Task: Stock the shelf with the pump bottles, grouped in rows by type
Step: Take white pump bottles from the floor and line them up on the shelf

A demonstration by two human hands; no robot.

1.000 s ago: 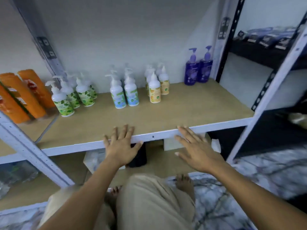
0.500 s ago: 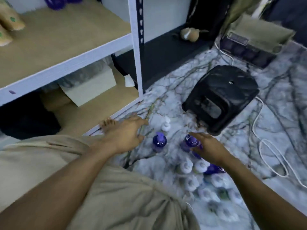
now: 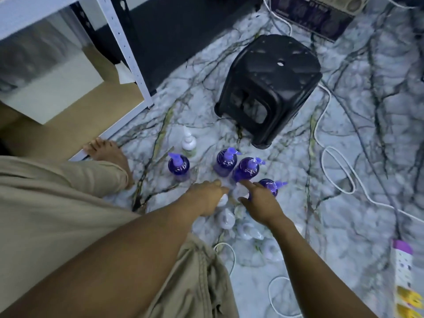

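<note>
I am looking down at the marble-patterned floor. Several purple pump bottles stand there: one alone (image 3: 179, 166) at the left, two close together (image 3: 226, 162) (image 3: 246, 170), and one (image 3: 271, 187) partly behind my right hand. A white pump bottle (image 3: 188, 143) stands apart, farther back. More white pump bottles (image 3: 226, 218) cluster beneath my hands. My left hand (image 3: 206, 198) reaches down onto a white bottle; its fingertips are hidden. My right hand (image 3: 261, 203) has fingers spread over a white bottle (image 3: 238, 191) beside the nearest purple one.
A black plastic stool (image 3: 270, 88) stands just behind the bottles. The white shelf post (image 3: 128, 53) and a white box (image 3: 52, 88) under the shelf are at upper left. White cables (image 3: 339, 171) loop across the floor at right, near a power strip (image 3: 402, 267). My bare foot (image 3: 110, 154) rests by the shelf base.
My view swung from the stocked shelf down to the floor. Both hands left the shelf edge and dropped onto the cluster of bottles.
</note>
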